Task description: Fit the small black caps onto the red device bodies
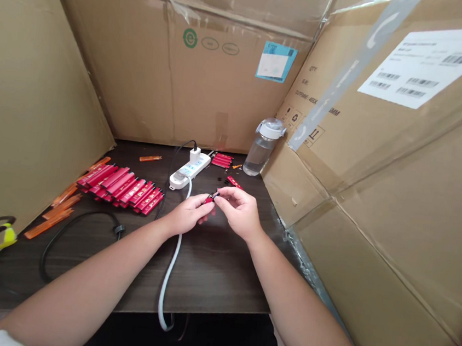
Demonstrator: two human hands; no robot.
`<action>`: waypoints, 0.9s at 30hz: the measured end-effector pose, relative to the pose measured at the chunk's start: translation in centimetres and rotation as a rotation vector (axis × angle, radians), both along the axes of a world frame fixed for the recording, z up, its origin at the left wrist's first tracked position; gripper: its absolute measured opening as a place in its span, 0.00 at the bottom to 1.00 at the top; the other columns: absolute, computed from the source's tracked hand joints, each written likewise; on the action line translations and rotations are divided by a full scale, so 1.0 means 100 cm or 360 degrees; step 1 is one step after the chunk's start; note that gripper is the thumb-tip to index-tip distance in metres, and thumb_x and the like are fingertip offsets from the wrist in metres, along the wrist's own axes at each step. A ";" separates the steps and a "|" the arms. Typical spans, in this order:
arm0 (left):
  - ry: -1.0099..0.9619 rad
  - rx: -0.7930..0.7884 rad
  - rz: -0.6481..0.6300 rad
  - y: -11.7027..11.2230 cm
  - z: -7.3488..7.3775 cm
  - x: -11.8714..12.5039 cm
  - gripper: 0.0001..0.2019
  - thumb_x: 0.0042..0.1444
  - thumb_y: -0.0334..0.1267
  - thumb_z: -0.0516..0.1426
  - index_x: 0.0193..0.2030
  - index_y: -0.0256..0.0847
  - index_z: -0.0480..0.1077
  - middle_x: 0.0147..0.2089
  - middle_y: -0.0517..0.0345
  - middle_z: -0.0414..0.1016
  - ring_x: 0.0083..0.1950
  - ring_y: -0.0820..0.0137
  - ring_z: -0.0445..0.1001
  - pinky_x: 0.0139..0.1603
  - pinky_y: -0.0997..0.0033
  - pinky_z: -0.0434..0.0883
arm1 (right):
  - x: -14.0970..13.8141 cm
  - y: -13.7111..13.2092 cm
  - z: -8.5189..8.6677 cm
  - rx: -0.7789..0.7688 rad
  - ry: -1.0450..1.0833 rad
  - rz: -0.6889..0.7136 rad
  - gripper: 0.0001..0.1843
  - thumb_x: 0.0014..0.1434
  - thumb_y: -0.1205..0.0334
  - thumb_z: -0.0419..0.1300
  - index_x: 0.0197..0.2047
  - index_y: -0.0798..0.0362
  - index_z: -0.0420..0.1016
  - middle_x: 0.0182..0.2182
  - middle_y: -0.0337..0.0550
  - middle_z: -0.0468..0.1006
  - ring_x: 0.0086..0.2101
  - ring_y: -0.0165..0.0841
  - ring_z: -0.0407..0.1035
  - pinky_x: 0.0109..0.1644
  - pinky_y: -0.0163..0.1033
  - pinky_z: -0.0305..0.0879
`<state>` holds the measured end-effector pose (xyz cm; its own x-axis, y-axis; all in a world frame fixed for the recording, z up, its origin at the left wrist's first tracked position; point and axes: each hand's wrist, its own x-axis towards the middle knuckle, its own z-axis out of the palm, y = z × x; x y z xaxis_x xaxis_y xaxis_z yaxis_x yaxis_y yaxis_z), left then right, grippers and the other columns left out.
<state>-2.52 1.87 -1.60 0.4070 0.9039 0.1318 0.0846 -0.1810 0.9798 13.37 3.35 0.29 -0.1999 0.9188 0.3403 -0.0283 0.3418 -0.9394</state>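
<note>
Both hands meet over the middle of the dark table point(212, 270). My left hand point(187, 213) is closed around a small red piece point(210, 199). My right hand point(240, 209) pinches the tip of the same red piece with thumb and forefinger. A row of several flat red sticks point(122, 186) lies to the left of my hands. One more red stick point(234, 182) rests just beyond my right hand, and a small stack of red sticks point(221, 160) lies farther back.
A white power strip point(190, 171) with a white cable point(168, 276) runs toward the front edge. A clear water bottle point(261, 147) stands at the back right. Orange strips point(60, 207) lie at left beside a black cable point(68, 227). Cardboard walls point(379, 172) enclose the table.
</note>
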 end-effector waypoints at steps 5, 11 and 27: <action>-0.0174 -0.0060 0.0023 0.000 -0.002 0.001 0.12 0.58 0.46 0.51 0.42 0.39 0.61 0.34 0.60 0.67 0.28 0.77 0.64 0.27 0.75 0.64 | 0.000 0.001 0.000 0.0128 -0.0050 0.0004 0.08 0.49 0.56 0.65 0.30 0.51 0.75 0.29 0.42 0.76 0.29 0.33 0.71 0.34 0.41 0.70; -0.0148 -0.0060 0.0052 -0.001 0.000 0.002 0.13 0.57 0.47 0.53 0.41 0.39 0.61 0.35 0.60 0.67 0.31 0.76 0.66 0.32 0.73 0.67 | 0.004 0.004 -0.001 0.0199 -0.0126 -0.0007 0.09 0.51 0.55 0.63 0.31 0.52 0.76 0.32 0.44 0.76 0.30 0.32 0.70 0.34 0.40 0.70; -0.0099 0.0138 0.0190 0.000 -0.001 0.006 0.15 0.56 0.47 0.55 0.42 0.37 0.67 0.32 0.59 0.67 0.33 0.74 0.66 0.36 0.72 0.68 | 0.007 0.005 -0.002 0.0339 -0.0274 0.0032 0.09 0.54 0.56 0.62 0.31 0.53 0.76 0.34 0.46 0.75 0.33 0.33 0.70 0.33 0.38 0.68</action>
<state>-1.94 1.83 -1.71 0.2858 0.9295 0.2330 0.0502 -0.2573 0.9650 14.11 3.84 0.12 -0.2888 0.8254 0.4851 0.1168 0.5332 -0.8379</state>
